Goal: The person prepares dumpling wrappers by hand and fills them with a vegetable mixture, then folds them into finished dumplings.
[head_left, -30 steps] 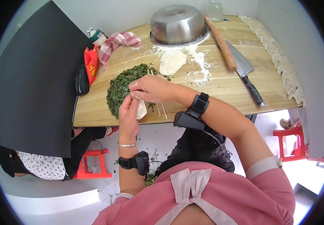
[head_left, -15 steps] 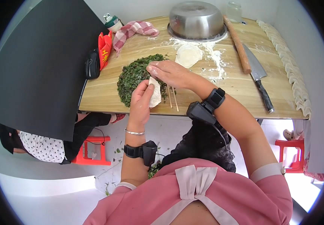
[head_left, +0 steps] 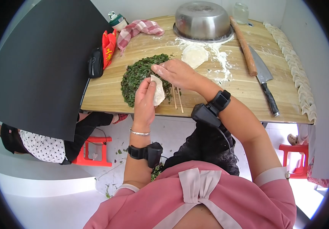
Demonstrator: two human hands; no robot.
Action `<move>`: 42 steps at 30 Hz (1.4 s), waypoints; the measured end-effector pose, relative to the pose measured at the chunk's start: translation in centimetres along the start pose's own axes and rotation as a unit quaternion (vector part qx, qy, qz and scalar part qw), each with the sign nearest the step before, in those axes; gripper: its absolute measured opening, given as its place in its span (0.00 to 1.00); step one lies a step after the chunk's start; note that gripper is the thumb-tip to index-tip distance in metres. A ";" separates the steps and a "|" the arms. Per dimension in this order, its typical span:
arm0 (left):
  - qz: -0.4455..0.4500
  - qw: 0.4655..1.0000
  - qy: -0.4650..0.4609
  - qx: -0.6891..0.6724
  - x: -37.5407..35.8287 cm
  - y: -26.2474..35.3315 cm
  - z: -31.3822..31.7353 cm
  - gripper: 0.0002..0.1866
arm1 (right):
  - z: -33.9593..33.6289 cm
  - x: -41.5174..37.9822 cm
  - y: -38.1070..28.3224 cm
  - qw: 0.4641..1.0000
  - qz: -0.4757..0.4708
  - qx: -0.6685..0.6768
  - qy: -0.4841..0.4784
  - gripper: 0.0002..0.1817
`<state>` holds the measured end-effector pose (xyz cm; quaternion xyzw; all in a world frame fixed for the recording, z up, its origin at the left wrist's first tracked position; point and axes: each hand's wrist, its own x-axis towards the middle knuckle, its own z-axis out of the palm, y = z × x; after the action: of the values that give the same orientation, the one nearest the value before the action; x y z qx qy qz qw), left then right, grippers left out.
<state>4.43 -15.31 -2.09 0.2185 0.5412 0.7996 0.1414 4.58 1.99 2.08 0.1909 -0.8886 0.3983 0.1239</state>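
Observation:
My left hand (head_left: 145, 100) pinches a pale dough wrapper (head_left: 158, 91) between thumb and fingers, just in front of a mound of chopped green filling (head_left: 138, 76). The wrapper stands on edge; its inner side is hidden. My right hand (head_left: 176, 72), dusted with flour, is at the mound's right side with fingers stretched to the left, close to the wrapper's top. No held object shows in it, though its palm side is hidden. A pair of chopsticks (head_left: 178, 100) pokes out below this hand, their far ends hidden. Behind it lies a flat round wrapper (head_left: 195, 56).
An upturned metal basin (head_left: 202, 19) stands at the back. To the right are a rolling pin (head_left: 243, 47), a knife (head_left: 265, 78) and a row of folded dumplings (head_left: 292, 63). A checked cloth (head_left: 138, 31) lies back left. A person (head_left: 44, 145) sits at the left.
The whole view has shifted slightly. Both hands keep nearly the same pose, the left one still on the wrapper and the right one beside the filling.

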 end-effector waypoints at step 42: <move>-0.051 0.998 0.027 -0.017 -0.1 0.8 -0.3 0.11 | -0.2 -0.3 -0.3 0.989 -0.133 0.052 -0.031 0.14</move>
<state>4.37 -15.84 -1.48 0.1659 0.5418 0.8060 0.1712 4.96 2.06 2.32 0.3260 -0.8368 0.4174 0.1384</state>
